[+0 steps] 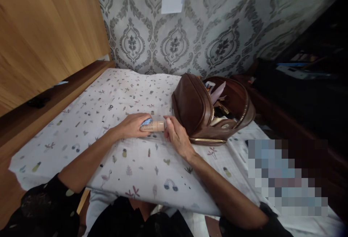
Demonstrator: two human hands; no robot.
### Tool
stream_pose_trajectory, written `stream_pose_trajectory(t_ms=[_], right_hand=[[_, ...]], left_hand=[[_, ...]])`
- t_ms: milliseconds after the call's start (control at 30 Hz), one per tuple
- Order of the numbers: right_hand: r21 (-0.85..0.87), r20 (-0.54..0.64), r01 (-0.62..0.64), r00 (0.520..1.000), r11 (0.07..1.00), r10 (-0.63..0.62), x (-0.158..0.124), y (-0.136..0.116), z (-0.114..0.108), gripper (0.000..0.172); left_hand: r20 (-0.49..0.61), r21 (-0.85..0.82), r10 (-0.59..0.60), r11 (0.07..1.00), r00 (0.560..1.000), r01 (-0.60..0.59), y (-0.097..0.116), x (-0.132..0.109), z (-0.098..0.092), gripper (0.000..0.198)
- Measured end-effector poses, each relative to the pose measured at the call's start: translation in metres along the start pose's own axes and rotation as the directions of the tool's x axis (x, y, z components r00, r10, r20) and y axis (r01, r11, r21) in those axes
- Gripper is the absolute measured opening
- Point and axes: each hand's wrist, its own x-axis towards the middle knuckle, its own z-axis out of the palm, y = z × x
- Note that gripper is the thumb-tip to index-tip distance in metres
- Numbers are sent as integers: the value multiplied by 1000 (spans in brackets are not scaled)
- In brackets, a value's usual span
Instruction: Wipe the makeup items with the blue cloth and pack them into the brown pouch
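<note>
A small beige bottle, by its look a foundation bottle (155, 126), lies sideways in my left hand (134, 125), whose fingers are wrapped round its base. Bunched against the bottle under those fingers is something light blue (147, 122), soft like a cloth. My right hand (176, 133) has its thumb and fingers closed at the capped end of the bottle; the fingertips are partly hidden. Both hands are just above a white printed cloth (130, 95). Close by on the right stands a brown leather bag (191, 103), unzipped, with mixed small items inside.
A wooden cabinet (49, 30) rises on the left. Behind the cloth-covered surface is a patterned wall (136, 30) with a white switch plate (172, 4). Dark furniture (293, 95) borders the right side, and a blurred-out patch (285, 179) covers the lower right.
</note>
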Motion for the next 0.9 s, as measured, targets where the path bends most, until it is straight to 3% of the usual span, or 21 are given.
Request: stream_pose_trajectory(t_ms=[100,267,400,500,600,700,900], right_hand=[[30,-39,51,998,998,-50,2,4,1,54],[45,-1,212,977,976,-212,2,2,2,39],[-65,29,158,987,985,-156,-1,-3,-1,40],[-63,77,50,996,997,-45,-3,-6,-2,48],[-79,79,21,997,997,-14,-3,-6,-2,55],[-123,51,47,998,991,-41,-1,-4,-1,53],[-89,65,219,975,972,-214,0,-2,1,47]], left_hand=[[-7,-3,4,1000,1000,-4,0,0,0,29],[-13,-3,4,1000,1000,-4,0,0,1,22],[-11,10,26,1000,1000,-25,0,0,2,25],[-12,37,37,999,999,-37,-1,0,3,28],[-21,45,37,998,999,-36,-1,0,4,29],[-28,38,37,999,999,-36,0,0,3,25],[-28,7,31,999,999,-31,1,0,3,22]])
